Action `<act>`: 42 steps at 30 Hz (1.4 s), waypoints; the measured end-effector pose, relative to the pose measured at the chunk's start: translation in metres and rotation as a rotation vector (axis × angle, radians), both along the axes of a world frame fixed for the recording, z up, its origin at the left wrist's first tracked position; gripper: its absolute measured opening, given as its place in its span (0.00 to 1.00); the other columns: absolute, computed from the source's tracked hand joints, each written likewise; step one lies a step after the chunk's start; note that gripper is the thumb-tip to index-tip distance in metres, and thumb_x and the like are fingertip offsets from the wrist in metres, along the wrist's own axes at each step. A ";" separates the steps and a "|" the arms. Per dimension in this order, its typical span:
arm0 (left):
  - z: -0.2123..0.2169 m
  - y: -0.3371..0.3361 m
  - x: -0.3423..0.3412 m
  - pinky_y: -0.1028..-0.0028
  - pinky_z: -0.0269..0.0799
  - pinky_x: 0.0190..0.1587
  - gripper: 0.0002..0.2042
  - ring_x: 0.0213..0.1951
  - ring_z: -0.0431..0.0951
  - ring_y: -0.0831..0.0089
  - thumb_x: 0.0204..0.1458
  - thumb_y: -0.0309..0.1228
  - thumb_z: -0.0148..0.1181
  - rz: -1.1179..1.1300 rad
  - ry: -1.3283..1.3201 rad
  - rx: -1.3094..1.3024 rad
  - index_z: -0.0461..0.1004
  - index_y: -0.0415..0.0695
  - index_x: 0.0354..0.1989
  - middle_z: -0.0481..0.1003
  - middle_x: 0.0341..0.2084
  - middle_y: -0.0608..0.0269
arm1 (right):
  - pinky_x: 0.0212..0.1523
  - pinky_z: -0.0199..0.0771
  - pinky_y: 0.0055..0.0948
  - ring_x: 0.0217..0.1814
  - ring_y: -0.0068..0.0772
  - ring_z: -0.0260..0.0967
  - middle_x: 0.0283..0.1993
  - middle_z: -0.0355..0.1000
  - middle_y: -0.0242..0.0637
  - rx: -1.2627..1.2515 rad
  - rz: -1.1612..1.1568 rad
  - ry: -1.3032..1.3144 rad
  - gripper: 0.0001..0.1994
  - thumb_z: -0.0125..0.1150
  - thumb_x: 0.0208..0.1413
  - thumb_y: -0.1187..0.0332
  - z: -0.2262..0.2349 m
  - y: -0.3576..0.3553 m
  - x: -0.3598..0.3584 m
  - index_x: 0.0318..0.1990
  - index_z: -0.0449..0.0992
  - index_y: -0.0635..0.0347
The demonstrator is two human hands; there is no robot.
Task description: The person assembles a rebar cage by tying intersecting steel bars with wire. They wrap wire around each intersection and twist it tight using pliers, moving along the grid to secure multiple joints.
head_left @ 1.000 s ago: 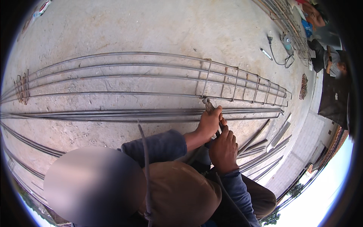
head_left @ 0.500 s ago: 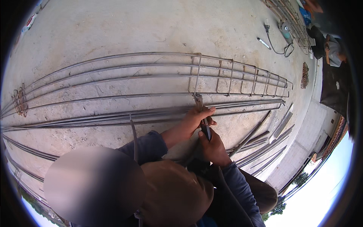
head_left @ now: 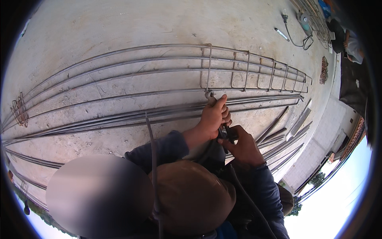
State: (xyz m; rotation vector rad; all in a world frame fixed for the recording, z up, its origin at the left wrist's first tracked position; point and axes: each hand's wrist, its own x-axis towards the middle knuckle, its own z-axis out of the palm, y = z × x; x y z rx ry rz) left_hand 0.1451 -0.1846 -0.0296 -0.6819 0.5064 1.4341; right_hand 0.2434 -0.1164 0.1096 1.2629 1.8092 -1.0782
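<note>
A rebar cage of long steel bars lies across the floor, with square stirrups standing along its right part. A pair of pincers has its jaws at the cage's nearest bar, by the foot of the leftmost stirrup in that part. My left hand is closed around the pincers just behind their head, thumb along the top. My right hand is closed around the dark handle end, lower and to the right. Any tie wire at the jaws is too small to make out.
A bundle of loose bars lies just before the cage; more bars lie right. Stacked stirrups sit at the left end. At the back right are an angle grinder, its cord, a marker and another person.
My right hand has shifted right and down along the handles. My left hand's grip has closed further around the pincers. The view has shifted, moving the cage slightly up in it.
</note>
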 end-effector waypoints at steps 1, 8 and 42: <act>0.005 0.005 0.004 0.64 0.64 0.30 0.29 0.19 0.58 0.74 0.71 0.49 0.59 0.003 -0.005 -0.050 0.54 0.55 0.19 0.52 0.15 0.73 | 0.46 0.80 0.49 0.40 0.54 0.80 0.40 0.78 0.51 0.191 0.124 0.052 0.31 0.71 0.62 0.55 0.001 -0.018 0.001 0.61 0.71 0.73; 0.022 0.015 0.008 0.65 0.64 0.28 0.25 0.18 0.59 0.75 0.70 0.48 0.61 -0.039 0.077 -0.295 0.59 0.54 0.23 0.57 0.16 0.73 | 0.43 0.78 0.61 0.45 0.70 0.79 0.42 0.78 0.59 0.565 0.045 0.013 0.21 0.69 0.59 0.62 -0.055 -0.066 0.011 0.52 0.69 0.64; -0.001 -0.005 -0.015 0.64 0.67 0.27 0.25 0.15 0.61 0.77 0.68 0.42 0.66 -0.087 -0.072 0.127 0.60 0.56 0.19 0.58 0.14 0.75 | 0.21 0.59 0.30 0.20 0.21 0.61 0.25 0.66 0.27 -0.562 -0.731 -0.215 0.10 0.70 0.61 0.68 -0.048 -0.015 0.001 0.34 0.72 0.57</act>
